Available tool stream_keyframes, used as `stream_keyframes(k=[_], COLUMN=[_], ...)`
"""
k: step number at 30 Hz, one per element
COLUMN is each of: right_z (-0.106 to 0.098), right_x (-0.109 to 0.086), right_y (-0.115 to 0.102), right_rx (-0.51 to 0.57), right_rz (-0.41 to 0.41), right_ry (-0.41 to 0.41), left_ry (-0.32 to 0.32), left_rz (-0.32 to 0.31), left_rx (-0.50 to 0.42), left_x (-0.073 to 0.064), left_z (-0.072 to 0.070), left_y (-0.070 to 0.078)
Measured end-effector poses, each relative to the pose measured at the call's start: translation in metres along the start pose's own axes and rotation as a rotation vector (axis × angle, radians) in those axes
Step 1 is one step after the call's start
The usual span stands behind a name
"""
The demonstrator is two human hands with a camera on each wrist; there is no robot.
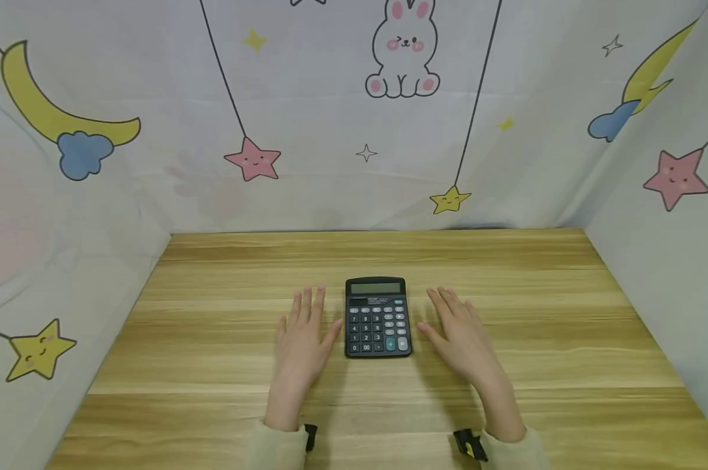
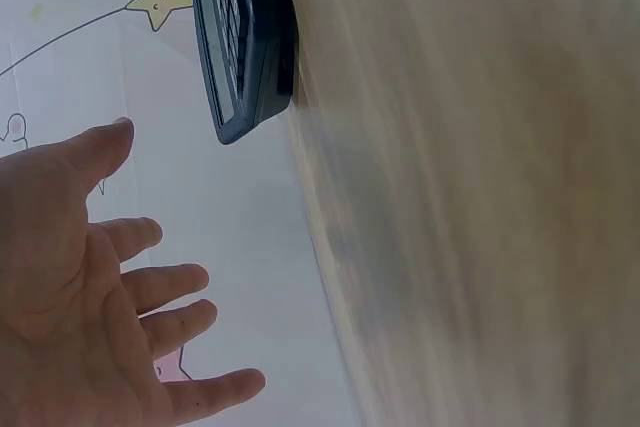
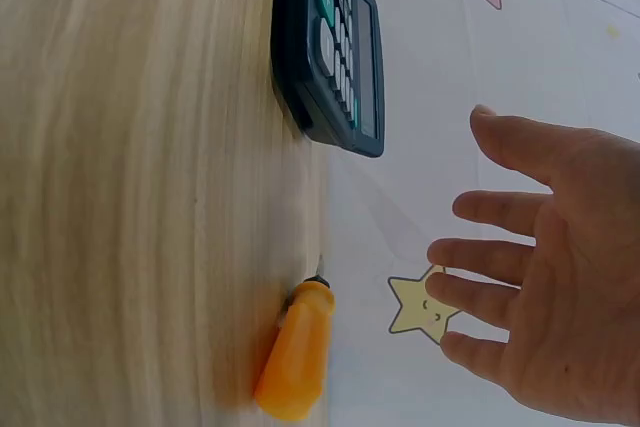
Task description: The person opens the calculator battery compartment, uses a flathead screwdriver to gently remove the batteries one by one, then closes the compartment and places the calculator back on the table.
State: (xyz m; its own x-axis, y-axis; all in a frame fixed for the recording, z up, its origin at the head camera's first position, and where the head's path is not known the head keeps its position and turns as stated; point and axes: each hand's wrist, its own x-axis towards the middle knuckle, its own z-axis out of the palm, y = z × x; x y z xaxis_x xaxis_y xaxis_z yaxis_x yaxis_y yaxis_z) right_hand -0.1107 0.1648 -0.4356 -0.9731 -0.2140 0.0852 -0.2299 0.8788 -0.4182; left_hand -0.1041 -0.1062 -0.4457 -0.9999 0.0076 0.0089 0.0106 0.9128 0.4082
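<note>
A black desk calculator point(image 1: 379, 333) lies face up on the wooden table, its screen toward the back. On its left, my left hand point(image 1: 301, 343) hovers palm down with fingers spread, the thumb close to the calculator's side edge. My right hand point(image 1: 460, 336) is held likewise on the other side, a small gap from the edge. Neither hand holds anything. In the right wrist view, a screwdriver with an orange handle point(image 3: 297, 357) lies on the table near my right hand; the head view has it hidden beneath that hand.
The wooden table point(image 1: 213, 405) has light and dark grain. White fabric point(image 1: 330, 196) printed with stars, moons and a rabbit encloses its back and both sides. Dark straps point(image 1: 470, 445) show at the cuffs of pale sleeves point(image 1: 277, 449).
</note>
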Motion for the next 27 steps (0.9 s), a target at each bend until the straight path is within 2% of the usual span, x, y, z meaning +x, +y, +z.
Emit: stream_keyframes(k=[6, 22, 27], right_z=[0.0025, 0.0065, 0.0081], right_x=[0.0025, 0.0045, 0.006], right_y=[-0.0009, -0.007, -0.0078], right_rx=[0.025, 0.103, 0.142], right_rz=[0.004, 0.033, 0.042], right_ry=[0.017, 0.0, -0.003], left_ry=[-0.003, -0.017, 0.012], left_rz=[-0.002, -0.02, -0.006], left_rx=[-0.041, -0.147, -0.205], left_x=[0.0009, 0.002, 0.0032], left_z=[0.0021, 0.0026, 0.004], left_y=[0.0027, 0.0072, 0.0072])
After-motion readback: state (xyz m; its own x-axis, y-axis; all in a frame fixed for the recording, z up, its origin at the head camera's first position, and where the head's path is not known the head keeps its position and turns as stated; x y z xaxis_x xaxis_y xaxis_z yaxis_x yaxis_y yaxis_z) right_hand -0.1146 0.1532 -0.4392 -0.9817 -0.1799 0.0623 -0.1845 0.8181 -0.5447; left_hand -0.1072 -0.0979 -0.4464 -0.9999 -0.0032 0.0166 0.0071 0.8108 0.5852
